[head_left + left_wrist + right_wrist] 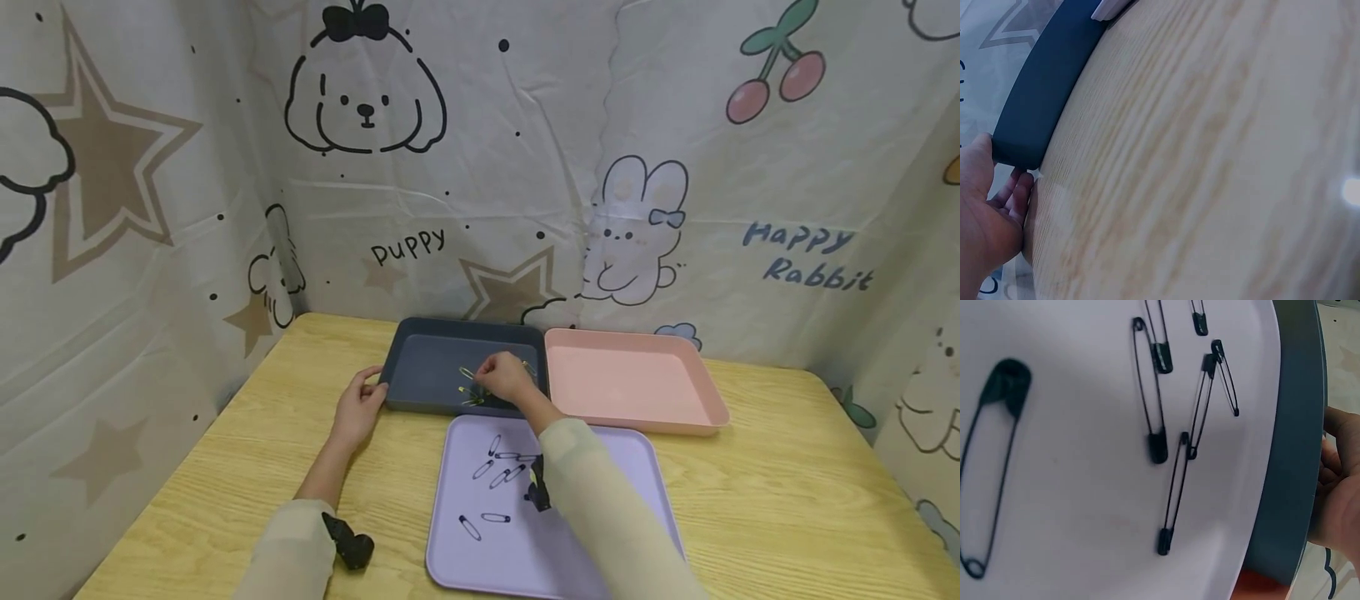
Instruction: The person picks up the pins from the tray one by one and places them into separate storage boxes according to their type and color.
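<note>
My left hand (362, 408) grips the left front corner of the dark blue tray (420, 408), thumb at the rim and fingers bent at its lower edge in the left wrist view. Over that tray's right half is my right hand (508, 377), its bent fingertips together at the end of a gold safety pin (466, 372). More gold safety pins (472, 402) lie under and around this hand, partly hidden by it. Several black safety pins (482, 470) are scattered on the lilac tray (450, 567) nearer me; the right wrist view shows some up close, including a black pin (1157, 447).
A pink tray (633, 379) stands against the right side of the dark blue one. All three trays sit on a wood-grain table (787, 500). A printed cloth (480, 167) hangs behind the table. My right sleeve (607, 500) crosses above the lilac tray.
</note>
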`<state>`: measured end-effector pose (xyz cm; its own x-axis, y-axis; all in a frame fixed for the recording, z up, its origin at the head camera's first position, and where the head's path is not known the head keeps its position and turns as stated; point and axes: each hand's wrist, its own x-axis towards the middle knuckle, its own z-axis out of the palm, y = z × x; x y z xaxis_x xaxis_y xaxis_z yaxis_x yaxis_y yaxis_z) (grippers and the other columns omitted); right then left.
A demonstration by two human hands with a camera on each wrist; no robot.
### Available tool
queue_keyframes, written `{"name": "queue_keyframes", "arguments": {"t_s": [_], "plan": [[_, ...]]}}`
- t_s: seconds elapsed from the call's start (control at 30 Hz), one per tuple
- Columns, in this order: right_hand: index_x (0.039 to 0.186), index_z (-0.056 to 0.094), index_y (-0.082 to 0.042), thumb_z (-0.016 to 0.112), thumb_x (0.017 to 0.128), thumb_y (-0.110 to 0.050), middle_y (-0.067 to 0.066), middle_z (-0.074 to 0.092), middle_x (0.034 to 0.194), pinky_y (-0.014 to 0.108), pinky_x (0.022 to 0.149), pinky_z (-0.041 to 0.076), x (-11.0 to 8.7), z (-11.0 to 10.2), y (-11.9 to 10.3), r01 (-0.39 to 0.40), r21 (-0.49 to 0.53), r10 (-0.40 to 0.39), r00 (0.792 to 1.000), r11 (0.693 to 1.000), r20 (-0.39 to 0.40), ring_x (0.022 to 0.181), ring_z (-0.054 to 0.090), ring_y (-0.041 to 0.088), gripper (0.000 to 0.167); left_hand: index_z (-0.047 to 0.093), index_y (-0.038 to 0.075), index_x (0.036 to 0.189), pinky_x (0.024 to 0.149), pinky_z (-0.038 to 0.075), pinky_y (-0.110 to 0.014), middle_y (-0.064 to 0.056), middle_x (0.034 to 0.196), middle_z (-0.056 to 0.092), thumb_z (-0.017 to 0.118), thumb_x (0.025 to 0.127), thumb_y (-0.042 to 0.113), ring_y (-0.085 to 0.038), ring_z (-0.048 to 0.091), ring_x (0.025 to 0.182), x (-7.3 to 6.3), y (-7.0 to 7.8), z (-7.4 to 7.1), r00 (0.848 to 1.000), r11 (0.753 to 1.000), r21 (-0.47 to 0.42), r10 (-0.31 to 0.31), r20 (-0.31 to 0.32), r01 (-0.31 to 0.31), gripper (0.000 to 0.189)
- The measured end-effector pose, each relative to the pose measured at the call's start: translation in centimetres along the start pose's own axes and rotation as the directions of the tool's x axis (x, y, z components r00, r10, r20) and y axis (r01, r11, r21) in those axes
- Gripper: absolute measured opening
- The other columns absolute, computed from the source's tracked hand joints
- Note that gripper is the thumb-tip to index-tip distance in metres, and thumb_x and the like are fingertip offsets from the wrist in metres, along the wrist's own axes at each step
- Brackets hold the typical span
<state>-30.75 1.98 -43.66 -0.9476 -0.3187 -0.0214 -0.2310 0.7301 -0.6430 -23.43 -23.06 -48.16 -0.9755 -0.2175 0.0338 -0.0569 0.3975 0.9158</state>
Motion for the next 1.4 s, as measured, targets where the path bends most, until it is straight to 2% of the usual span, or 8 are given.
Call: {"name": "queue_keyframes", "arguments": {"t_s": [0.33,0.7,0.97,1.1,1.4], "plan": [[0.087,0.072,-0.007,0.063,0.084,-0.018,0.006,0.07,0.085,0.027,0.066,0.046,0.0,-0.8,0.1,0.04,-0.018,-0.041,0.998,0.999,-0.053,0.072,0.058,0.015,0.014,0.045,0.014,0.136,0.066,0.041,-0.023,-0.009,0.098,0.055,0.048,0.097,0.024,-0.011,0.047,0.074,-0.1,0.2,0.1,1.0,1.0,0.006,-0.011,0.006,0.011,0.041],[0.089,0.07,-0.01,0.062,0.086,-0.022,0.005,0.069,0.089,0.031,0.073,0.048,-1.2,-2.9,0.5,0.086,-0.059,-0.087,0.996,0.995,-0.01,0.081,0.061,0.017,0.015,0.045,0.014,0.136,0.07,0.041,-0.024,-0.01,0.099,0.056,0.047,0.097,0.025,-0.011,0.049,0.078,0.0,0.3,0.0,1.0,0.999,0.041,-0.008,-0.005,0.008,0.04],[0.089,0.069,-0.01,0.062,0.086,-0.02,0.003,0.067,0.084,0.025,0.064,0.044,-2.5,-4.1,0.8,0.143,-0.106,-0.142,0.99,0.984,0.018,0.071,0.055,0.012,0.013,0.045,0.013,0.136,0.067,0.04,-0.023,-0.009,0.097,0.055,0.047,0.097,0.024,-0.011,0.048,0.075,-0.2,0.4,0.0,1.0,0.999,0.033,-0.008,-0.005,0.008,0.04],[0.091,0.069,-0.009,0.063,0.086,-0.02,0.004,0.067,0.085,0.026,0.065,0.044,-3.4,-4.8,0.8,0.155,-0.099,-0.152,0.988,0.983,0.038,0.072,0.056,0.012,0.013,0.045,0.014,0.136,0.068,0.04,-0.023,-0.009,0.097,0.055,0.047,0.097,0.024,-0.011,0.047,0.076,-0.1,0.3,0.0,1.0,0.999,0.04,-0.007,-0.005,0.007,0.04],[0.088,0.068,-0.009,0.064,0.085,-0.019,0.002,0.065,0.079,0.027,0.066,0.044,-5.3,-5.9,1.4,0.187,-0.161,-0.183,0.982,0.969,0.04,0.069,0.054,0.011,0.012,0.046,0.014,0.135,0.067,0.04,-0.023,-0.007,0.094,0.054,0.048,0.097,0.023,-0.011,0.046,0.074,0.0,0.1,0.1,1.0,0.999,0.043,0.002,-0.016,-0.001,0.039]]}}
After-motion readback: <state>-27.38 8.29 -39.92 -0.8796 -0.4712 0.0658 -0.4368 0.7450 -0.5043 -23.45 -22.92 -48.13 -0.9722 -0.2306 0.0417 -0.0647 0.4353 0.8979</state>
